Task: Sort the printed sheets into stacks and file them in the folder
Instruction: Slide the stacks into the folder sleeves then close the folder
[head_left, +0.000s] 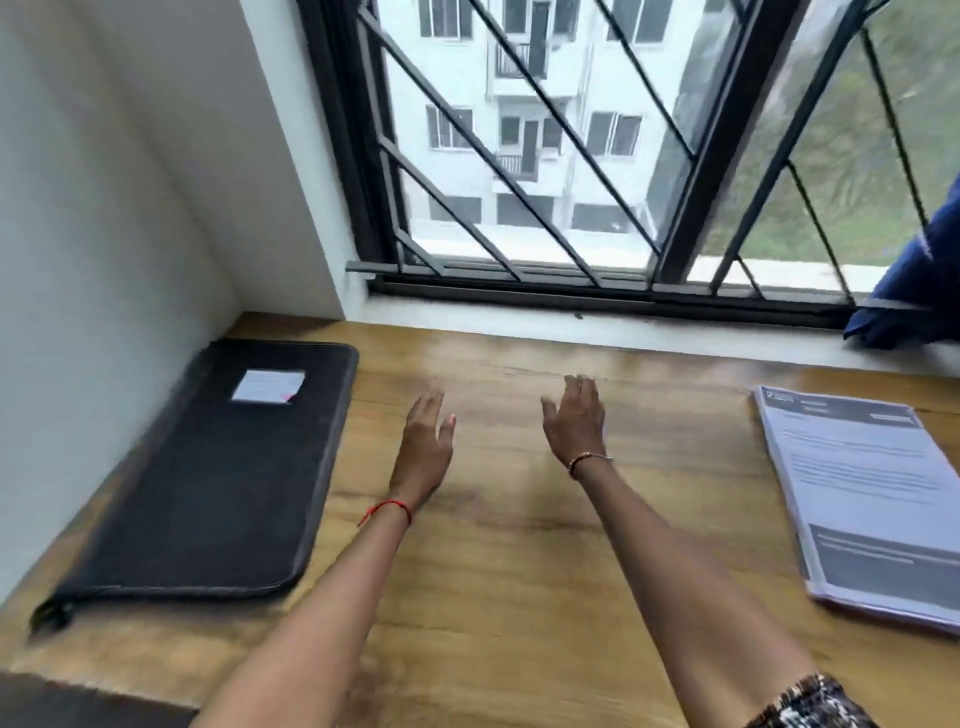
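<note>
A person's left hand (423, 447) and right hand (574, 423) hover side by side over the bare middle of a wooden desk (519, 561), palms down, fingers straight and relaxed, grasping nothing. The spot between them looks like the working space where the sorting is to happen.

The printed sheets (867, 493) lie in one squared pile at the desk's right edge, running toward the near right corner and well apart from both hands. They seem parked there as the supply, within the right hand's reach. How many sheets the pile holds cannot be counted.

One black zip folder (208, 483) lies flat along the left edge, its far end near the far left corner. It appears closed, bears one white label (267, 386), and is likely kept aside until the stacks are ready.

No sorted stacks are on the desk, so the task appears to be at its start. A barred window (519, 156) runs along the far edge, with a blue cloth (919, 280) on the sill at the far right. Each wrist carries one band.
</note>
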